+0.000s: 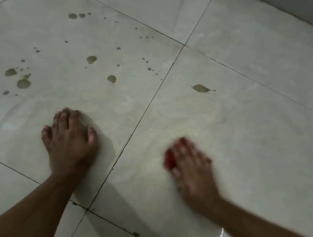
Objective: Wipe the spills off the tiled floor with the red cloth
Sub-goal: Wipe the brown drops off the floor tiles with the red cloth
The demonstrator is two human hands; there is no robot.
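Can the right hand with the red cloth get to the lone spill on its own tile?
Probably yes: the right hand, pressing the red cloth, shares that tile with the spill, and only bare floor lies between.

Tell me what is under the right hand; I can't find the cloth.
The red cloth lies under the right hand on the tiled floor; only its edge shows past the fingers. The rest is covered, and motion blur hides detail.

You see glossy, smooth pale tiles on the tiled floor (231,129), wet brownish spills (23,83) beyond, dark gritty grout lines (134,132).
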